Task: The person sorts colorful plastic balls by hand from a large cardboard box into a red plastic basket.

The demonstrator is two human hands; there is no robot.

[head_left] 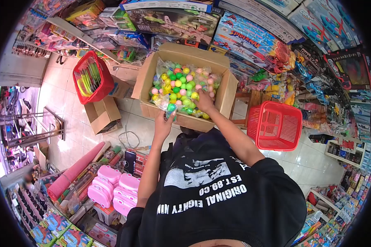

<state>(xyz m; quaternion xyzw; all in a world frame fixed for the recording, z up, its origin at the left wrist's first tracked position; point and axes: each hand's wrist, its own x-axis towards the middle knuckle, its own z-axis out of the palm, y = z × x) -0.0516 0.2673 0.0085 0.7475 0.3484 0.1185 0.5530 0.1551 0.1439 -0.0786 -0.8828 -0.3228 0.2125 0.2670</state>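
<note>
An open cardboard box holds many small yellow, green, pink and orange balls, partly wrapped in clear plastic. At the box's near edge, my left hand has its fingers closed on a clear bag with green and blue items in it. My right hand reaches over the near right side of the box and touches the bagged balls. Its fingertips are partly hidden among the balls, so whether they grip anything is unclear.
A red basket with yellow-green packs stands at the left, above a smaller cardboard box. Another red basket is on the right. Pink cases and a pink roll lie lower left. Toy boxes line the far shelves.
</note>
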